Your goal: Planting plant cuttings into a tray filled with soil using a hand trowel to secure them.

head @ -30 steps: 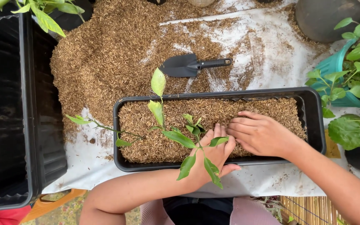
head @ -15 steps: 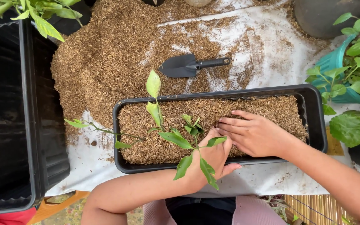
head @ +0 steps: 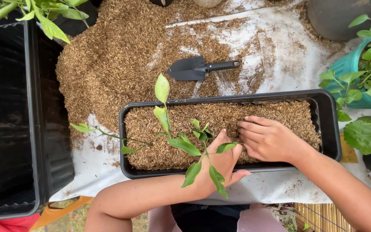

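1. A black hand trowel point(head: 194, 68) lies on spilled rice husks point(head: 112, 64) beyond the black planter point(head: 329, 124).
2. The left hand point(head: 222, 161) grips the seedling point(head: 185, 139) in the planter.
3. The right hand point(head: 271, 139), fingers loosely curled, presses the husk filling.

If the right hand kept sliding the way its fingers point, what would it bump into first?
Probably the left hand and the little plant it steadies. The right hand points left across the husks in the black planter, very close already.
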